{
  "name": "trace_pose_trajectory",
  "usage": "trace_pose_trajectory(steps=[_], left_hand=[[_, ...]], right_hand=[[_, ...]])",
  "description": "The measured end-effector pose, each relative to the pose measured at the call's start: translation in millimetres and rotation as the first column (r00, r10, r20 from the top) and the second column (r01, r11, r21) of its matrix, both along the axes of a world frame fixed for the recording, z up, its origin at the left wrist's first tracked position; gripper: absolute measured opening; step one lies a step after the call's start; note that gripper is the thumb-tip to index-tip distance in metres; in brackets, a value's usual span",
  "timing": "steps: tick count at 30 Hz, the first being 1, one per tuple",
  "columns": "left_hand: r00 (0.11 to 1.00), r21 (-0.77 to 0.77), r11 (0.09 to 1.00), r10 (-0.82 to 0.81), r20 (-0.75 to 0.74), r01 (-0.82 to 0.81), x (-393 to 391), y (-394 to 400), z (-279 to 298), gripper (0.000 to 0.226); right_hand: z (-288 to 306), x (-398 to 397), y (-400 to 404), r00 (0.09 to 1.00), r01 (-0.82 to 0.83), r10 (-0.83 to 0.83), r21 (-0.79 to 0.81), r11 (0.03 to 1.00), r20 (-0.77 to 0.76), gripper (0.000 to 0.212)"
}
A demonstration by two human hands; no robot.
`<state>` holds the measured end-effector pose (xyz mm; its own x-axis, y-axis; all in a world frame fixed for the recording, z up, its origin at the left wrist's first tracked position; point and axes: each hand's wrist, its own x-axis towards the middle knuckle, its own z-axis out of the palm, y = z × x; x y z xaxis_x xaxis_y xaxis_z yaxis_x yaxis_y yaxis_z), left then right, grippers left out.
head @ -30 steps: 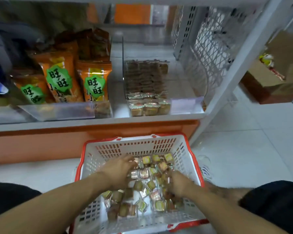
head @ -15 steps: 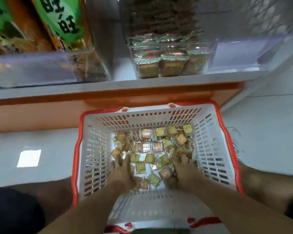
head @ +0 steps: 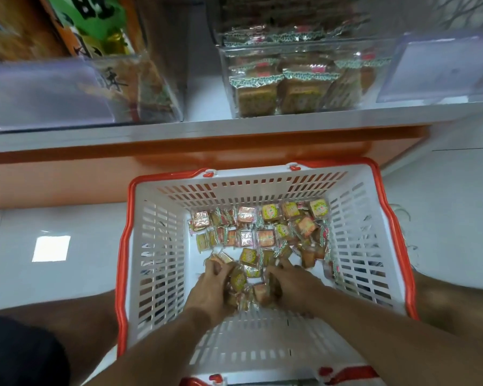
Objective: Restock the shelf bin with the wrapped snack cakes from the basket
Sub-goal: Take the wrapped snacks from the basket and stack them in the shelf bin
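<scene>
A white basket (head: 162, 246) with a red rim stands on the floor in front of me. Several wrapped snack cakes (head: 265, 235) lie loose on its bottom. My left hand (head: 209, 288) and my right hand (head: 293, 285) are both down in the basket, facing each other, fingers curled round a bunch of cakes (head: 248, 285) pressed between them. On the shelf above, a clear shelf bin (head: 296, 79) holds stacked cakes of the same kind.
Orange snack bags (head: 95, 37) stand behind a clear front to the left of the bin. The white shelf edge (head: 207, 126) and orange base panel (head: 67, 176) run across above the basket. White floor tiles lie on both sides. My knees flank the basket.
My hands have drawn closer together and scooped cakes into a bunch between them. The camera has dipped and moved nearer the basket and shelf.
</scene>
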<state>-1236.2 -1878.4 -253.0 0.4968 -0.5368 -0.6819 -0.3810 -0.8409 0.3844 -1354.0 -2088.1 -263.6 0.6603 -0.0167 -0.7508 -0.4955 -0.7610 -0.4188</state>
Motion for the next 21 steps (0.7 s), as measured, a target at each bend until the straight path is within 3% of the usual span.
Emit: trace_pose_trajectory(steps=[4,8,10,14,17,19,21], left_hand=[[0.995,0.025,0.995,-0.100,-0.009,0.101,-2.0,-9.4,2.9,0.106],[0.943,0.151,0.934,-0.331,0.022,0.324,0.8,-24.2,3.3,0.098],[0.935,0.155,0.925,-0.354,0.027,0.346,6.6,-25.2,4.7,0.076],[0.976,0.127,0.968,-0.218,-0.012,0.218,11.4,-19.9,13.1,0.042],[0.993,0.022,0.995,0.100,-0.070,-0.098,15.7,-19.5,22.7,0.026],[0.968,-0.012,0.968,0.250,-0.031,-0.250,24.0,-24.7,32.1,0.028],[0.933,-0.059,0.933,0.351,-0.087,-0.356,31.8,-30.7,45.3,0.036]], right_hand=[[5.9,-0.6,5.5,0.997,-0.067,0.065,-0.044,0.997,-0.037,0.079],[13.6,0.3,10.9,0.994,-0.061,0.069,-0.082,0.995,0.091,0.049],[19.8,1.8,7.8,0.993,-0.051,0.055,-0.048,0.998,0.102,0.044],[39.9,11.5,2.3,0.986,0.131,-0.144,0.139,0.982,0.088,0.046],[50.3,19.9,0.9,0.972,0.185,-0.207,0.184,0.966,0.110,0.034],[61.6,24.2,-1.1,0.975,0.182,-0.203,0.199,0.963,0.094,0.040],[79.9,30.1,-6.2,0.981,0.152,-0.170,0.174,0.973,0.096,0.044]])
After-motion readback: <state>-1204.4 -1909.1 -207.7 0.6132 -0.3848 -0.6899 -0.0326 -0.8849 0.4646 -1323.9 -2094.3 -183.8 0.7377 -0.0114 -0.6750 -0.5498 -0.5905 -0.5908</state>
